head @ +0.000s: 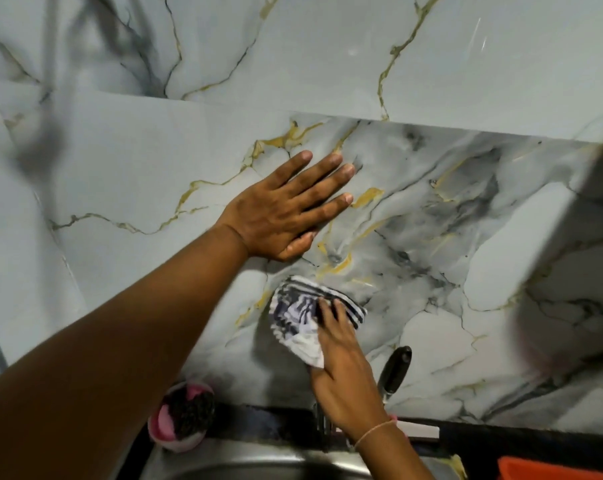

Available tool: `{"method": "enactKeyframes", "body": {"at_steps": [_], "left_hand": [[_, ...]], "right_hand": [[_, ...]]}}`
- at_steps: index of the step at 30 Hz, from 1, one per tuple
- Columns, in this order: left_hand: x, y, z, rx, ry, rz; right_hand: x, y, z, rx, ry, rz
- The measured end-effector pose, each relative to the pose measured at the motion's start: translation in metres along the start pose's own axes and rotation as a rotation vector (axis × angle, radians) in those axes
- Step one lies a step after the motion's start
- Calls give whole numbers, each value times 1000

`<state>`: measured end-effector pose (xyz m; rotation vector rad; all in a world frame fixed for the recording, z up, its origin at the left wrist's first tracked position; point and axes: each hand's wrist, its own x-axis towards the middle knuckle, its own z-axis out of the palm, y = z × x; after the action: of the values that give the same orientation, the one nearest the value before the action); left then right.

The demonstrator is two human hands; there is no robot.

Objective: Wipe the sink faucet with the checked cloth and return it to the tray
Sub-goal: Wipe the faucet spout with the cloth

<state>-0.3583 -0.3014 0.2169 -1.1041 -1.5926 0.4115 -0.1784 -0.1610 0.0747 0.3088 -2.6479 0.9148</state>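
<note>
My right hand (341, 372) grips the checked cloth (300, 317), a white cloth with dark stripes, bunched high above the sink. The cloth seems wrapped over the top of the faucet, which it hides; only a chrome stem (322, 422) shows below my wrist. My left hand (286, 209) lies flat on the marble wall tile with fingers spread, above and left of the cloth. The steel sink (258, 469) runs along the bottom edge. I see no tray that I can name for sure.
A pink bowl (180, 419) holding a dark scrubber sits at the sink's back left. A black handle (395, 370) leans against the wall right of my right hand. An orange object (556, 469) shows at the bottom right. A pale blurred surface (570, 237) juts in on the right.
</note>
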Motion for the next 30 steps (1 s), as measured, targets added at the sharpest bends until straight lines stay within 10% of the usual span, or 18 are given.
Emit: {"method": "enactKeyframes", "body": {"at_steps": [6, 19, 27, 30], "left_hand": [[1, 0, 1, -7, 15, 6], [1, -1, -1, -4, 21, 5], [0, 0, 0, -5, 31, 9], [0, 0, 1, -19, 29, 8]], "right_hand": [[-43, 0, -8, -472, -331, -294], [-54, -14, 17, -496, -61, -173], [-24, 41, 14, 1211, -178, 977], [-25, 38, 23, 1248, -376, 1060]]}}
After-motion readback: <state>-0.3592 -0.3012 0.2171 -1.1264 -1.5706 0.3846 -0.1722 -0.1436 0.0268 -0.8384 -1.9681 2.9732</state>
